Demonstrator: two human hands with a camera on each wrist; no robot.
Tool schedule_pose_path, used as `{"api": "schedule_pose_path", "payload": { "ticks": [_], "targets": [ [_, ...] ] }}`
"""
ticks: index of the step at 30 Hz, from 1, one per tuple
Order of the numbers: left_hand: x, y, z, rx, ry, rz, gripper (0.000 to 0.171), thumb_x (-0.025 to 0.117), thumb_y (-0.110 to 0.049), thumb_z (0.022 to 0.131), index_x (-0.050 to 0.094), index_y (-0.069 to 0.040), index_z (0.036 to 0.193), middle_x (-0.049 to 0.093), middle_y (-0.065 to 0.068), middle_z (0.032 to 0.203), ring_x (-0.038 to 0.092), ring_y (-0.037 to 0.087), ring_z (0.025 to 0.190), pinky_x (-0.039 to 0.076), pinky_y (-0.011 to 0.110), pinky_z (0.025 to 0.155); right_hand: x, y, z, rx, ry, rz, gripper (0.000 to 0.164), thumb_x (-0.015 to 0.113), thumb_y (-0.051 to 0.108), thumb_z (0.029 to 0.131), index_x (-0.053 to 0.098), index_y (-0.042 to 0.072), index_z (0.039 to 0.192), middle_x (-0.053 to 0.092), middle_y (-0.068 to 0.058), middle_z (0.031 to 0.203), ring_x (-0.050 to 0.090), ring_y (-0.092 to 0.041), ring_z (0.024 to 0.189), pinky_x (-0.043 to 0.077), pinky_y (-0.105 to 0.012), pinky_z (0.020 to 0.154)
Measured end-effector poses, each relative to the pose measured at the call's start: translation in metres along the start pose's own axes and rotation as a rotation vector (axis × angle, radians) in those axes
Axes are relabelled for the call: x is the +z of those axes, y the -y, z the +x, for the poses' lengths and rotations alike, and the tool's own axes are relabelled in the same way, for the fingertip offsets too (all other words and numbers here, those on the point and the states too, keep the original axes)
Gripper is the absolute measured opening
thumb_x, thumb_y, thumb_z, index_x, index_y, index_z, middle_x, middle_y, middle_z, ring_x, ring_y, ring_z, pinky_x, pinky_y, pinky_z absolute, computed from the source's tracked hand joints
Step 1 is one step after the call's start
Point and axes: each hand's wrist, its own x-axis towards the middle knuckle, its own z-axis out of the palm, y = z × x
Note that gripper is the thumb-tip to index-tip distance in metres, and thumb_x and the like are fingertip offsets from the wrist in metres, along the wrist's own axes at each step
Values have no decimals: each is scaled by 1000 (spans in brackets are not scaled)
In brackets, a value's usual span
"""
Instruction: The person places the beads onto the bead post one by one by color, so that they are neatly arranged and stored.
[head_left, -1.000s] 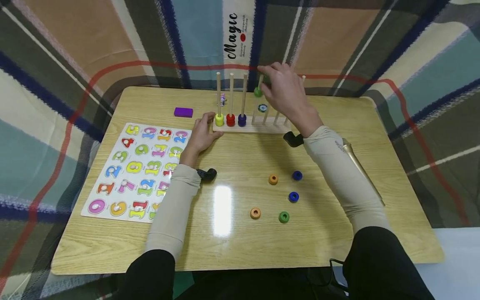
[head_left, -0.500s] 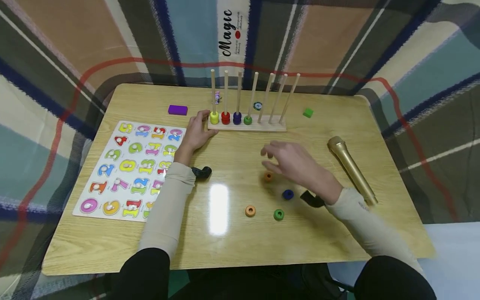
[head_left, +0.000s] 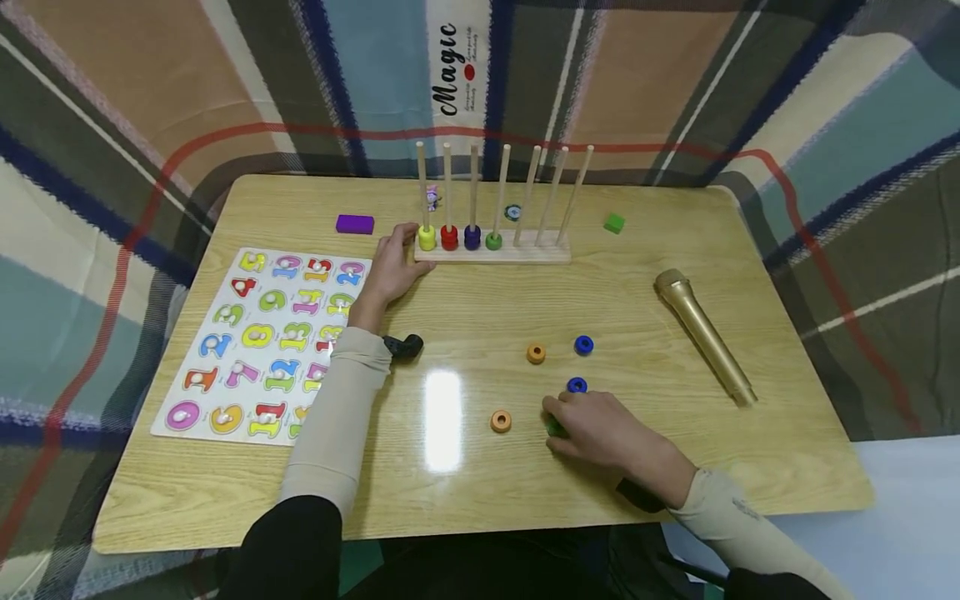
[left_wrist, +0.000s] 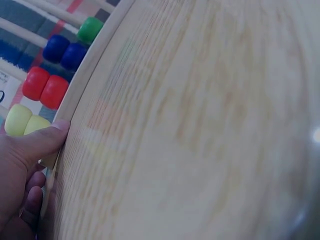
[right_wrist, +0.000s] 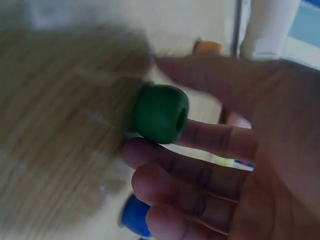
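A wooden rack with several upright pegs (head_left: 491, 250) stands at the table's back; my left hand (head_left: 390, 271) grips its left end. In the left wrist view, the thumb (left_wrist: 50, 132) presses the rack's front edge, with curled fingers below. Two yellow beads (left_wrist: 25, 121), two red beads (left_wrist: 46, 87), two dark blue beads (left_wrist: 65, 52) and one green bead (left_wrist: 90, 30) sit on separate pegs. Near the front, my right hand (head_left: 600, 429) has thumb and fingers around another green bead (right_wrist: 160, 114) on the table. A blue bead (head_left: 577, 385) lies just beyond its fingers.
Two orange beads (head_left: 536, 353) and another blue bead (head_left: 584, 345) lie nearby. At right is a gold microphone (head_left: 705, 337); a green block (head_left: 614, 223) lies behind it. A number puzzle board (head_left: 168, 417) and a purple block (head_left: 355, 224) are at left.
My right hand left a green bead on the fourth peg, came forward from the rack, and reached down around the front green bead. My left hand stays at the rack's end.
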Motion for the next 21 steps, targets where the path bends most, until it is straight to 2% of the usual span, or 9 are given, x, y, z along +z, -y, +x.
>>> {"api": "schedule_pose_path", "payload": {
  "ticks": [3,5,7,9,12,16,19,21],
  "targets": [
    [0,1,0,4,-1,-2,78,78,-19,99,36,-5,163,44,18,166,33,36,152,24,50,130,-2,-1,5,-13,-19,-28,20,84,17,90,65,13,92,53,5,75,42,-7,61,39,-25,48],
    [1,2,0,4,-1,-6,78,78,-19,99,36,-6,163,44,18,166,33,36,152,24,50,130,-12,-3,11,-16,-50,-41,15,82,15,91,70,11,97,56,2,77,44,-8,61,39,-25,48],
    [1,3,1,6,-4,-12,78,78,-18,99,36,-5,163,45,19,165,33,36,152,24,50,130,-30,-9,21,-10,-96,-42,15,82,14,93,75,8,105,62,-2,83,47,-8,61,41,-24,47],
    [2,3,0,7,-6,-18,78,78,-18,98,37,-5,162,45,19,165,34,37,152,24,50,130,-55,-18,35,-2,-169,-25,23,80,14,95,77,6,116,68,-8,92,53,-11,62,43,-23,46],
    [2,4,0,12,-8,-20,78,80,-17,97,38,-4,161,46,20,164,35,37,151,24,50,130,-97,-37,65,40,-302,-6,34,77,16,98,72,4,129,73,-15,107,59,-17,63,47,-27,46],
    [1,4,1,21,-13,-25,77,80,-17,97,39,-4,161,48,20,163,35,37,151,24,50,130,-146,-58,113,121,-486,0,33,70,19,104,65,1,132,73,-16,116,66,-27,73,52,-39,55],
    [1,4,0,27,-20,-36,76,81,-17,97,40,-4,160,49,20,161,36,37,150,25,50,130,-170,-63,144,149,-570,-14,31,66,21,107,66,3,132,71,-16,118,67,-30,83,53,-43,63],
    [1,4,0,27,-18,-38,77,81,-16,96,40,-4,160,50,20,160,36,37,150,25,50,129,-180,-62,160,151,-588,-31,31,64,22,108,67,4,134,71,-15,120,68,-31,83,54,-45,65]
  ]
}}
